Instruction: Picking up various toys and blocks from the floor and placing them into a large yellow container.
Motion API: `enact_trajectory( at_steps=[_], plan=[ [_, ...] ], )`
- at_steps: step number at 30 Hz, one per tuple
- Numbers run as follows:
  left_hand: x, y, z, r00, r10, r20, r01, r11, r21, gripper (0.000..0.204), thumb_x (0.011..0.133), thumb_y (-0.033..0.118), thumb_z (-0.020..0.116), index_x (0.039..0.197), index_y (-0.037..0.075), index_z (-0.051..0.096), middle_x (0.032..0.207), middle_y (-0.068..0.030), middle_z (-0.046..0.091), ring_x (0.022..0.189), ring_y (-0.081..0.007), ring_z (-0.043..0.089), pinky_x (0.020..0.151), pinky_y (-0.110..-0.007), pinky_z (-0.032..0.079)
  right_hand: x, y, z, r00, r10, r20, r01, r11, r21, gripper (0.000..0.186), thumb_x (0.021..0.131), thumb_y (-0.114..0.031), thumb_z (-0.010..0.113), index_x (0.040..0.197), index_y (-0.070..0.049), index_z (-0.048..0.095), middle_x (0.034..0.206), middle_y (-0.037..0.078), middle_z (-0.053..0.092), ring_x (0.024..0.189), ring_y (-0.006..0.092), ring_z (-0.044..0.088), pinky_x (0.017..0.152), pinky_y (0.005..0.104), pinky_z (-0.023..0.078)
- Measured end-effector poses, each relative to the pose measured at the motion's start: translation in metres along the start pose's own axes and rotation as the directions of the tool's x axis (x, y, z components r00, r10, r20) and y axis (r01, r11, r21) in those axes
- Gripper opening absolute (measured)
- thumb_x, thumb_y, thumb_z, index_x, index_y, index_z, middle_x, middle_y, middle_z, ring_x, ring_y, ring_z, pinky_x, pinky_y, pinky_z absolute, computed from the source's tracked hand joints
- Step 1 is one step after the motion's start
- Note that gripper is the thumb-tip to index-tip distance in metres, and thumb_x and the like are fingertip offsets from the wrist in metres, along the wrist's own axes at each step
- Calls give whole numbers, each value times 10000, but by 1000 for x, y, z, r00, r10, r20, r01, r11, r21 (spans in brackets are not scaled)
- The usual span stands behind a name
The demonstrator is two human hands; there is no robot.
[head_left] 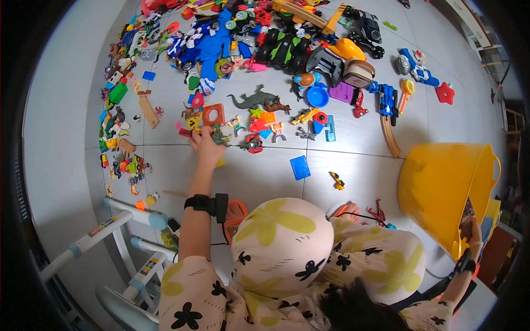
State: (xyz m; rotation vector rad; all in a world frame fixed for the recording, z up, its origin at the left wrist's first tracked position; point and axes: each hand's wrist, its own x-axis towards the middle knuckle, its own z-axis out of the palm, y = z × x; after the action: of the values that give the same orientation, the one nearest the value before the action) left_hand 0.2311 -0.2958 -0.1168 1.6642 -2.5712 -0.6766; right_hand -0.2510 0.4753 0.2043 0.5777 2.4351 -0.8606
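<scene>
My left hand reaches onto the floor pile, fingers curled among small toys: a green dinosaur, a red block and a yellow piece; what it grips is hard to make out. Just behind these lie an orange square frame and a larger grey-green crocodile-like figure. My right hand is at the lower rim of a yellow flexible tub on the right, its fingers partly hidden around something small and brownish.
A dense toy heap fills the far floor, with a row of figures along the left wall. A white folding frame stands at the lower left. A blue square and small yellow vehicle lie before my bent knees.
</scene>
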Motion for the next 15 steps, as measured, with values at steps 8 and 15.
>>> enact_trajectory(
  at_steps=[8, 15],
  plan=[
    [1, 21, -4, 982, 190, -3, -188, 972, 139, 1059, 610, 212, 807, 1468, 250, 188, 1473, -261, 127, 1268, -522, 238, 1038, -565, 277, 32, 5, 11, 977, 93, 194, -102, 994, 35, 389, 917, -409, 516, 1111, -72, 535, 962, 119, 593, 838, 221, 619, 590, 403, 535],
    [5, 39, -18, 982, 126, 138, -149, 974, 171, 1062, 585, 232, 828, 1462, 253, 227, 1465, -168, 236, 1222, -510, 316, 1013, -514, 353, -77, -103, 9, 681, -722, -118, 638, 665, -388, 643, 884, -564, 499, 1407, -206, 388, 1390, 49, 437, 1183, 251, 504, 992, 432, 420]
  ],
)
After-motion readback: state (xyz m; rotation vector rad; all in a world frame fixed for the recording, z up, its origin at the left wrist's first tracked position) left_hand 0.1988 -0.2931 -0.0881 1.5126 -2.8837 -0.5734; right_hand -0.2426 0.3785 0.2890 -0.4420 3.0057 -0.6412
